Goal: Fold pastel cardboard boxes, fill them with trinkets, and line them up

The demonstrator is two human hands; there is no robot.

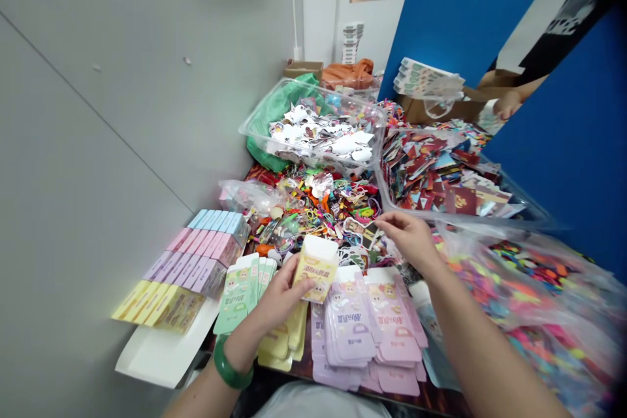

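Note:
My left hand (281,294) is closed around a small yellow cardboard box (317,274), whose white top flap stands up. To the right, my right hand (409,238) has its thumb and fingertips pinched together over the pile of small trinkets (318,206). Whatever is between those fingertips is too small to make out; a white-edged picture piece (360,232) lies just beside them. Below my hands are stacks of flattened purple boxes (347,320), pink boxes (392,313), yellow boxes (279,346) and green boxes (238,294).
Rows of filled boxes (196,255) in several colours stand at left by the grey wall. Clear bins hold white cutouts (318,134) and dark red cards (441,176). Bags of colourful bits (533,300) lie right. Another person's hand (508,104) shows between blue panels (460,26).

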